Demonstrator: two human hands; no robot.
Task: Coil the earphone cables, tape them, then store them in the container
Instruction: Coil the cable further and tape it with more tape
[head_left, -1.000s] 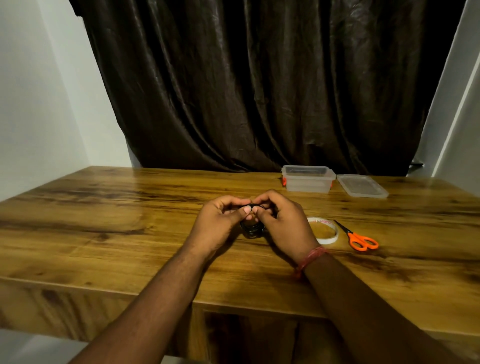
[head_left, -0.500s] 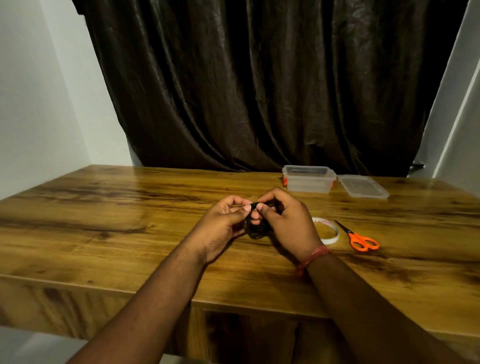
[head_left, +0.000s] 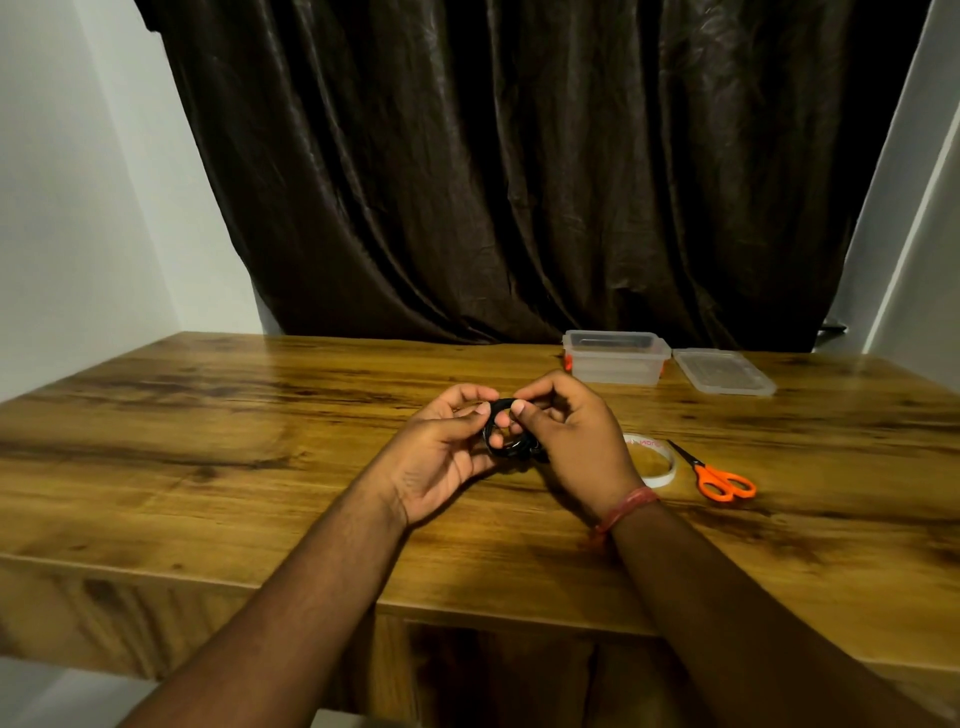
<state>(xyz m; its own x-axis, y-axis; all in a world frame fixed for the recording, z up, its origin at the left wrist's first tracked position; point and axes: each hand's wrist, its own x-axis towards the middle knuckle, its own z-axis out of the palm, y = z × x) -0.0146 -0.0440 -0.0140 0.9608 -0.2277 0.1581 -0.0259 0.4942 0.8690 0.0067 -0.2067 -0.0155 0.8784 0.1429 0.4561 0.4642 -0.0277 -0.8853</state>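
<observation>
A: What bounds the scene, largest first?

B: A dark curtain (head_left: 519, 171) fills the back, white wall on either side; below it a wooden table (head_left: 208, 426) spans the view, its near edge running across the lower part, its far edge meeting the curtain; the left half of the top is bare wood out to the left corner.

A: And on the right half?

B: A clear container (head_left: 615, 358) stands near the far edge, lidless; its lid (head_left: 723, 371) lies flat just beside it to the right; nearer, a roll of tape (head_left: 655, 460) lies flat, partly hidden behind the right wrist; orange-handled scissors (head_left: 719, 475) lie just right of the roll, blades pointing to the far left.

A: The hands?

B: Both are raised at the table's middle, forearms crossing the near edge; the left hand (head_left: 441, 457) pinches the coiled earphone cable (head_left: 506, 447) at thumb and fingertip, palm turned up; the right hand (head_left: 571, 441) grips the same coil from the other side, fingers curled round it; a red band (head_left: 626, 509) circles the right wrist.

A: Where is the coil?

B: Between the two hands, well short of the container; whether it touches the table cannot be told.
</observation>
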